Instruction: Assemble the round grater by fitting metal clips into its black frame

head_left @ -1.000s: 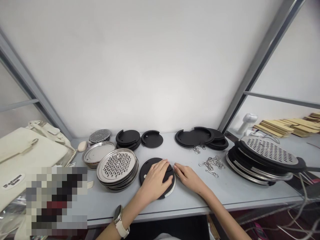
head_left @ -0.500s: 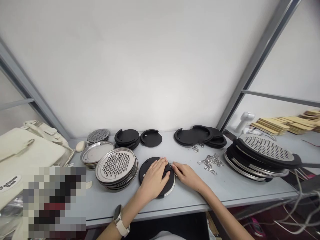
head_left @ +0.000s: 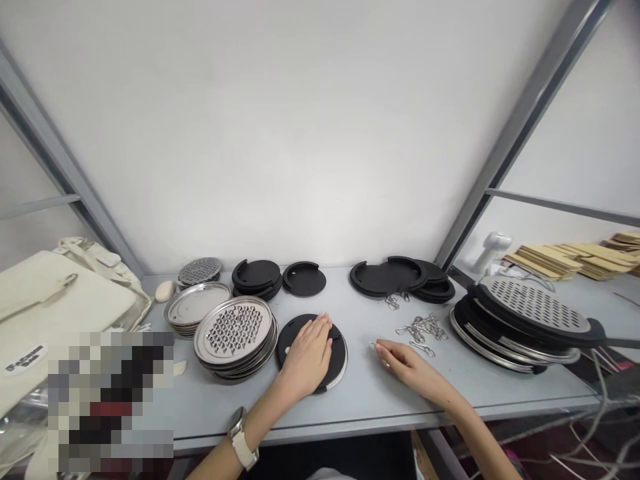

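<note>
My left hand [head_left: 306, 353] lies flat, fingers stretched and together, on top of a round black holder [head_left: 295, 327]. A silvery metal rim [head_left: 344, 367] shows along the holder's lower right edge. To the right, my right hand [head_left: 413, 370] is closed just above the table, apart from the holder. A bent metal wire hook [head_left: 372, 345] sticks out from its thumb and fingertips. Close behind that hand lies a loose heap of similar wire hooks [head_left: 423, 328]. Left of the holder stands a stack of round metal grater plates [head_left: 235, 333].
Black round holders [head_left: 257, 275] lie along the wall, with more holders [head_left: 385, 277] further right. Holders fitted with grater plates [head_left: 535, 303] are piled at the right. A cream bag [head_left: 85, 287] is at the left. The grey table's front edge [head_left: 350, 427] runs below my arms.
My right hand has moved away from the holder's edge toward the right, with the wire hook in its fingers. My left hand stays on the holder.
</note>
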